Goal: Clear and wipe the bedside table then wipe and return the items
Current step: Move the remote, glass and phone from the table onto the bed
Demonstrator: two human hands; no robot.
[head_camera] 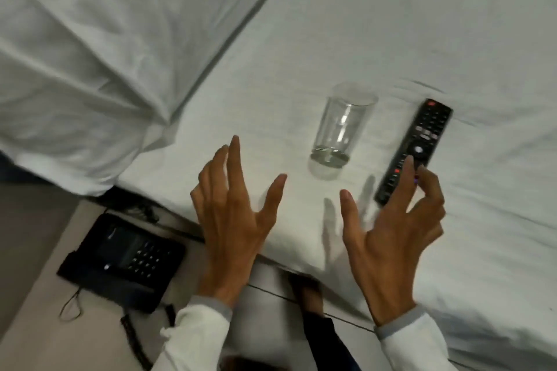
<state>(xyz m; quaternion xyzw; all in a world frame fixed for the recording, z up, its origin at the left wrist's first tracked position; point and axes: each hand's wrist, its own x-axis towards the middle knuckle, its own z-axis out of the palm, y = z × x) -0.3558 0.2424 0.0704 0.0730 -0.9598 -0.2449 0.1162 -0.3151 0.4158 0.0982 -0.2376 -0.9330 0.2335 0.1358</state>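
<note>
A clear empty glass (340, 126) stands upright on the white bed sheet (391, 24). To its right a black remote control (422, 141) lies flat on the sheet. My right hand (394, 238) is spread open, its fingertips resting on the near end of the remote and its thumb well apart from it. My left hand (232, 217) hovers open over the bed's near edge, left of the glass, holding nothing. A black desk phone (126, 262) sits on the beige bedside table (33, 328) at the lower left.
A white pillow (99, 48) fills the upper left and overhangs the bed edge above the phone. The phone's cords (72, 304) trail over the table. Pale floor tiles (268, 310) show between the bed and the table.
</note>
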